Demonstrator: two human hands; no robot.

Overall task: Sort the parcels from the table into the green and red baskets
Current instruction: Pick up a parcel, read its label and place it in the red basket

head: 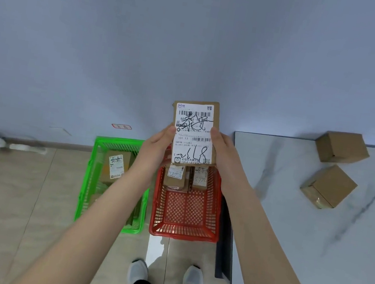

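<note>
From the head view, a flat brown cardboard parcel (195, 128) is held up in the air by both hands, above the far end of the red basket (183, 232) and just to the right of the green basket (87, 182). The left hand (155, 147) has its grip on the parcel's left edge and the right hand (223, 153) on its right edge, thumbs lying across the front. The parcel's face is turned to the camera and is nearly covered by a white paper shipping label with barcodes, print and black marker scrawl. The step in hand looks to be reading that label to choose a basket; it goes best with the thumbs kept off the writing and the face held square and steady, then the parcel lowered flat rather than dropped. Both baskets are rigid plastic lattice standing side by side on the beige tiled floor. The green one holds a labelled carton (115, 167), and the red one holds two small labelled cartons (175, 177) at its far end, with bare mesh nearer the person. To the right, the bench (311, 256) has a glossy marble-patterned top. Two plain cube-like cardboard boxes (342, 147) wait there, the nearer one (329, 186) sealed with shiny tape.
</note>
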